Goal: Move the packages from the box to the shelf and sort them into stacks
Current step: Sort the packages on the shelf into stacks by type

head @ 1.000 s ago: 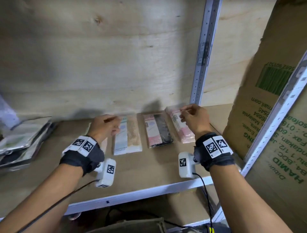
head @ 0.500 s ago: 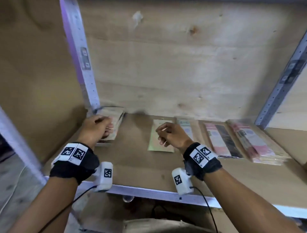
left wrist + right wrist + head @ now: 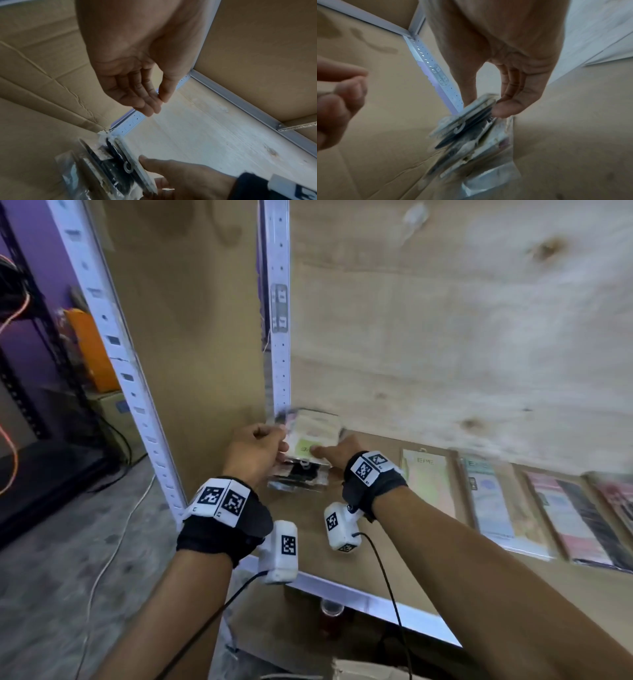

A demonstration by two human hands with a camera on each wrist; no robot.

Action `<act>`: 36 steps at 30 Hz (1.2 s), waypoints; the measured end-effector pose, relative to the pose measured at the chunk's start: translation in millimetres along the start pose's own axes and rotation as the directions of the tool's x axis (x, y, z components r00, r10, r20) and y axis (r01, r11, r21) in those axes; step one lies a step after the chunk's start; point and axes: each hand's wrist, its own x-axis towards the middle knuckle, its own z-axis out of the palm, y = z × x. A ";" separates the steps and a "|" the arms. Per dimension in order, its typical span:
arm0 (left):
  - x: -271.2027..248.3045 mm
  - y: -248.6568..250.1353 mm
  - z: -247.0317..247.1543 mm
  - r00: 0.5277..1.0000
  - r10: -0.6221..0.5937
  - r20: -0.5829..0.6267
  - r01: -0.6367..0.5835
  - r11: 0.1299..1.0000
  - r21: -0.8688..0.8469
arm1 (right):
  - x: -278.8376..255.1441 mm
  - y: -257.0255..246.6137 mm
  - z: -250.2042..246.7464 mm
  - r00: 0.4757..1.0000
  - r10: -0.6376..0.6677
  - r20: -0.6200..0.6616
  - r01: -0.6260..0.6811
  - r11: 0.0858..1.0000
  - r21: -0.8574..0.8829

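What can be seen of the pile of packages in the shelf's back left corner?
The pile of packages is an uneven heap of flat, clear-plastic-wrapped packs, pale cards above dark ones, with white hanger hooks at the near ends. It lies on the wooden shelf beside the perforated metal post. The right hand pinches the top packs; the left hand hovers beside it, holding nothing.

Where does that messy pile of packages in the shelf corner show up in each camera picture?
Head: pile of packages, centre, between both hands.
Left wrist: bottom left, edge-on.
Right wrist: lower centre, right hand gripping its top.
Shared landmark: the perforated white post behind the pile.
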 end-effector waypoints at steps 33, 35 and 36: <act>-86.1 32.9 148.9 0.888 0.381 0.259 -0.347 0.923 -0.167 | -161.4 110.4 -210.8 0.963 -0.227 0.147 0.194 0.959 0.208; -78.8 23.0 154.3 0.888 0.371 0.271 -0.361 0.928 -0.089 | -162.5 117.6 -216.8 0.952 -0.213 0.218 0.178 0.969 0.169; -76.3 19.4 155.9 0.886 0.373 0.276 -0.375 0.926 -0.048 | -162.5 119.7 -220.1 0.950 -0.218 0.222 0.196 0.973 0.119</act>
